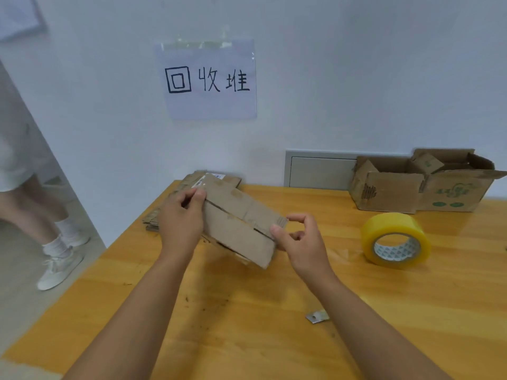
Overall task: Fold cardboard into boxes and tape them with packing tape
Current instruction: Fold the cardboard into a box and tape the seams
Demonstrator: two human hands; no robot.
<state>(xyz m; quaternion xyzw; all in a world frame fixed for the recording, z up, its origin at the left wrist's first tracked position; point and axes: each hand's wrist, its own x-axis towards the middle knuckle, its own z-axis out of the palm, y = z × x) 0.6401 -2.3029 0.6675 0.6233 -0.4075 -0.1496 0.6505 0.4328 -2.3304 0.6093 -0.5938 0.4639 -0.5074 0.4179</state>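
Left hand [182, 219] grips the far left end of a flattened cardboard piece [238, 223], fingers curled over its upper edge, thumb side toward me. Right hand [297, 237] is at the piece's near right corner: thumb tip touches the cardboard edge there, forefinger arches above the corner with the remaining fingers loosely curled; I cannot tell from the head view whether this is a firm pinch or only contact. I note the piece is tilted, its right end raised off the desk [247, 311], long axis running from far left to near right, with a slit between two flaps visible along its face. Beneath and behind it lies a stack of flattened cardboard [170, 207] at the desk's far left corner, partly overhanging the left edge; one sheet on top carries a white label. A roll of yellow packing tape [395, 239] stands on its side toward the right edge, well apart from the right hand, core opening facing me. Past it, at the far right corner against the wall, an open cardboard box [419, 192] with green print holds a smaller box inside. A small grey scrap [317, 316] lies on the desk near my right forearm. A paper sign [210, 80] with handwritten characters is taped to the wall above the stack. On the floor left of the desk, another person's legs [41, 215] in white socks and pale shoes.
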